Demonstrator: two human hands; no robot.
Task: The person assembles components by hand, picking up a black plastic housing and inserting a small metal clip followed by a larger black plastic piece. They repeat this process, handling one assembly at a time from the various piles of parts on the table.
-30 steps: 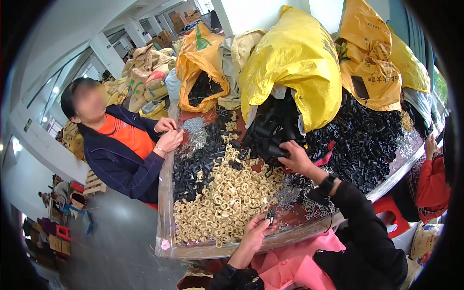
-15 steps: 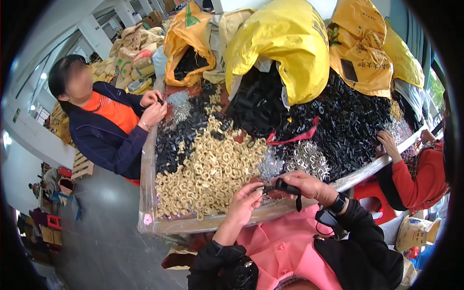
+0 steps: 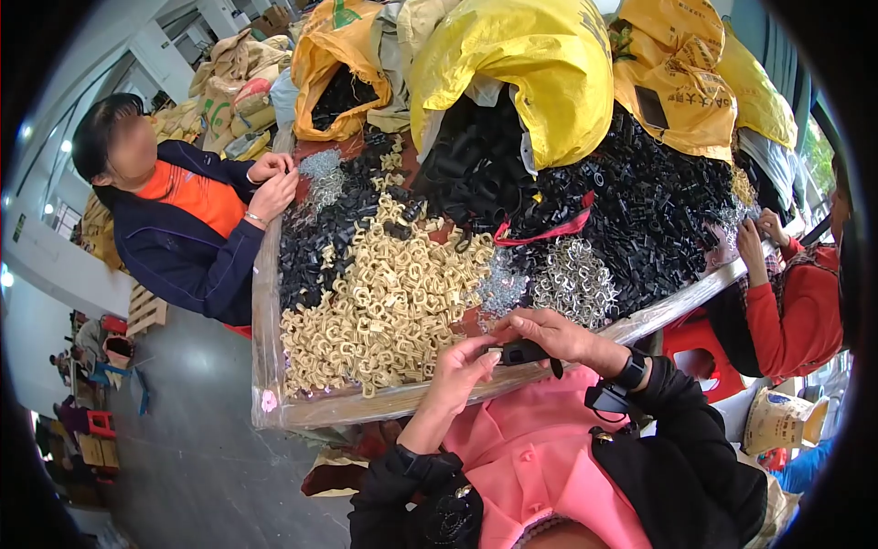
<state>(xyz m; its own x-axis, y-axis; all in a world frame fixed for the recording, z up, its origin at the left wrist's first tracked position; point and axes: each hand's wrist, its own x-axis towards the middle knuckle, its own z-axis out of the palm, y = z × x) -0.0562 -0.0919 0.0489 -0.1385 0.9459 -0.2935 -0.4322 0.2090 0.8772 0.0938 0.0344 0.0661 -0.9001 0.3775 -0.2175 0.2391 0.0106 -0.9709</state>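
Two hands, left, right, grip one black part.

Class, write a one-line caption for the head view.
Both hands hold a small black part beside piled beige clips.

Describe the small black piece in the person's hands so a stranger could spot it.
Start at the big beige heap on the table. At its near edge, both hands pinch a small black part. Unlike the black pieces piled beyond, it sits alone, with the right hand above and the left hand below.

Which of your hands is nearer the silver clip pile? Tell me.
Right. The right hand sits just below the silver clip pile; the left hand is farther down-left.
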